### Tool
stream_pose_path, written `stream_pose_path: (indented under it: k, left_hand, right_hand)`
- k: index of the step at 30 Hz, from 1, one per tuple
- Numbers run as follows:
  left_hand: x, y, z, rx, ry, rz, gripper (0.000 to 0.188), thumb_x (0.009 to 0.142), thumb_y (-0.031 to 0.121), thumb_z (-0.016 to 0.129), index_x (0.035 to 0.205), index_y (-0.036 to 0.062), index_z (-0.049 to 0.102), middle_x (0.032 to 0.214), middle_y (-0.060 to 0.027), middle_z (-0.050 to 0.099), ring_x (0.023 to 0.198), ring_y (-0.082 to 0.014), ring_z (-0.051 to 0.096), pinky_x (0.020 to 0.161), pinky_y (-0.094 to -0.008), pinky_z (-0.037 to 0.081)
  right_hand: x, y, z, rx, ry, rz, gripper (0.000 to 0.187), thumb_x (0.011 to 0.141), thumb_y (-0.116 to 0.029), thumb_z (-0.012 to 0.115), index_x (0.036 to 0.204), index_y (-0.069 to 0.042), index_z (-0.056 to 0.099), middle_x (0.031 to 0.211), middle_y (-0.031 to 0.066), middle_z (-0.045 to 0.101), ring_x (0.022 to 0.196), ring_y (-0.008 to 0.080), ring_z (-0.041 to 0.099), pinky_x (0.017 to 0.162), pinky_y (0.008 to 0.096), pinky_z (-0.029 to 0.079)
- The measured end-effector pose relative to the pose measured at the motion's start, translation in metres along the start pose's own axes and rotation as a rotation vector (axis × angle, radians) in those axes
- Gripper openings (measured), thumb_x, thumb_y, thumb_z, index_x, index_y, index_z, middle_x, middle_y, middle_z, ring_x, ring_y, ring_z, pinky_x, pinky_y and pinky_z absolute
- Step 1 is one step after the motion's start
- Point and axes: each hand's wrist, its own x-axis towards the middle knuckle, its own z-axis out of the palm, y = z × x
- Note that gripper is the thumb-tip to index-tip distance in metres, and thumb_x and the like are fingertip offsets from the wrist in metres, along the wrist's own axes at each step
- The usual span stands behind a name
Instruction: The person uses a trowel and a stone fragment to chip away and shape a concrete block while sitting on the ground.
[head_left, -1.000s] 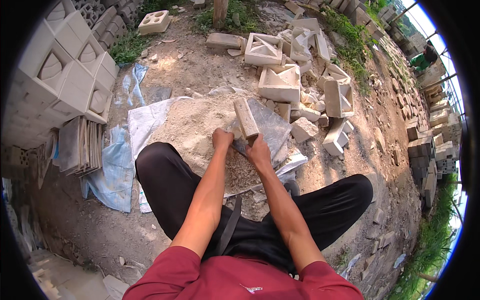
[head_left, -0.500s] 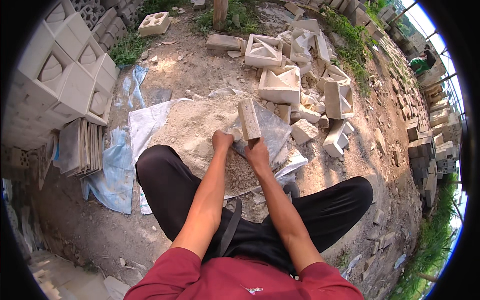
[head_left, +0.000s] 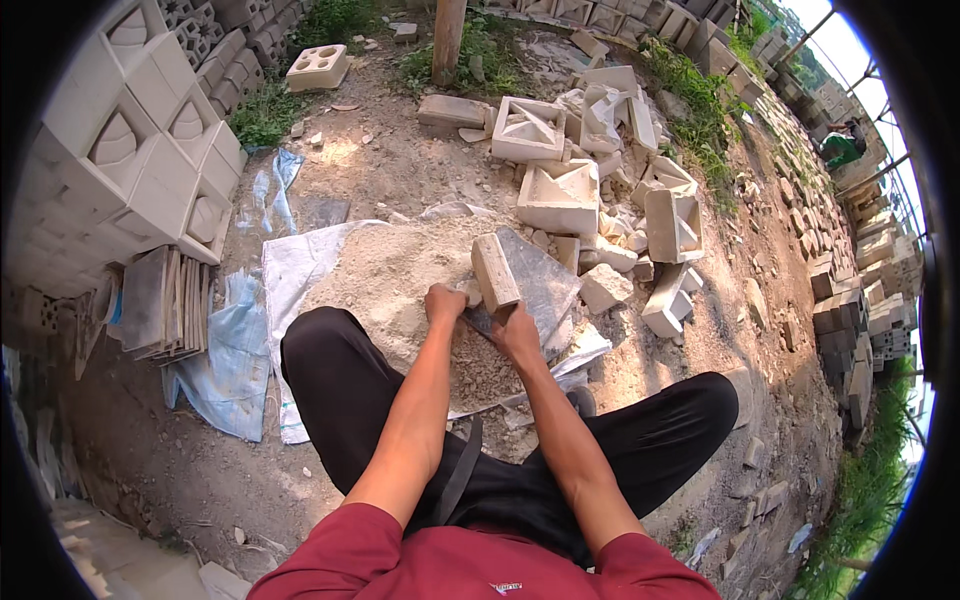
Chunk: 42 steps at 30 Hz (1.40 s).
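A pale rectangular concrete bar [head_left: 494,271] stands tilted on a grey slab [head_left: 538,283] over a heap of sand and rubble [head_left: 405,280]. My left hand [head_left: 444,302] grips the bar's lower left end. My right hand [head_left: 516,333] holds its lower right end, fingers closed around it. I squat with black trousers, knees to either side of the heap. The bar's bottom end is hidden behind my hands.
White plastic sheeting [head_left: 290,270] lies under the heap. Broken patterned concrete blocks [head_left: 560,195] are piled beyond it. Stacked whole blocks [head_left: 130,160] line the left, with a stack of flat tiles [head_left: 160,300] beside them. A wooden post [head_left: 449,40] stands at the back.
The bar has shifted slightly right and forward over the slab, and both hands have moved with it; my grip is unchanged.
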Motion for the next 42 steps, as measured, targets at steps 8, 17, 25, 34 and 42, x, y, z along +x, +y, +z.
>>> stream_pose_path:
  k: [8, 17, 25, 34, 42]
  left_hand:
    - [0.006, -0.006, 0.002, -0.009, -0.005, -0.037, 0.027, 0.062, 0.019, 0.074, 0.081, -0.0004, 0.072, 0.091, -0.0237, 0.070, 0.091, -0.0354, 0.069, 0.082, -0.0395, 0.054]
    - [0.004, -0.005, -0.003, 0.001, 0.010, -0.022, 0.029, 0.062, 0.019, 0.074, 0.082, -0.0010, 0.073, 0.090, -0.0246, 0.070, 0.091, -0.0355, 0.069, 0.082, -0.0389, 0.054]
    - [0.004, -0.008, 0.001, -0.001, 0.033, -0.024, 0.020, 0.061, 0.017, 0.072, 0.075, 0.0019, 0.074, 0.086, -0.0225, 0.070, 0.086, -0.0363, 0.069, 0.081, -0.0388, 0.054]
    - [0.010, -0.017, 0.012, 0.010, 0.029, 0.049, 0.032, 0.066, 0.023, 0.071, 0.087, -0.0016, 0.070, 0.095, -0.0243, 0.069, 0.093, -0.0370, 0.067, 0.084, -0.0423, 0.052]
    - [-0.003, -0.009, 0.007, 0.042, -0.021, -0.003, 0.033, 0.066, 0.019, 0.068, 0.091, -0.0038, 0.070, 0.096, -0.0260, 0.068, 0.094, -0.0377, 0.067, 0.083, -0.0429, 0.052]
  right_hand:
    - [-0.006, -0.009, 0.001, 0.059, 0.050, 0.017, 0.055, 0.078, -0.024, 0.067, 0.118, 0.005, 0.044, 0.098, 0.0326, 0.063, 0.095, 0.0492, 0.061, 0.083, 0.0531, 0.049]
    - [0.001, -0.007, 0.003, 0.067, 0.098, 0.003, 0.056, 0.079, -0.024, 0.066, 0.118, 0.009, 0.043, 0.093, 0.0346, 0.063, 0.090, 0.0514, 0.061, 0.080, 0.0545, 0.049]
    - [0.006, 0.002, 0.008, 0.005, 0.017, -0.063, 0.053, 0.079, -0.023, 0.066, 0.117, 0.007, 0.043, 0.093, 0.0333, 0.063, 0.091, 0.0508, 0.061, 0.080, 0.0535, 0.050]
    - [0.005, -0.002, 0.003, 0.061, 0.061, -0.004, 0.056, 0.076, -0.022, 0.069, 0.114, 0.012, 0.047, 0.096, 0.0341, 0.063, 0.095, 0.0488, 0.061, 0.084, 0.0501, 0.051]
    - [-0.005, 0.002, 0.013, 0.142, 0.141, 0.003, 0.051, 0.077, -0.022, 0.066, 0.110, 0.012, 0.050, 0.094, 0.0355, 0.063, 0.095, 0.0495, 0.061, 0.083, 0.0500, 0.050]
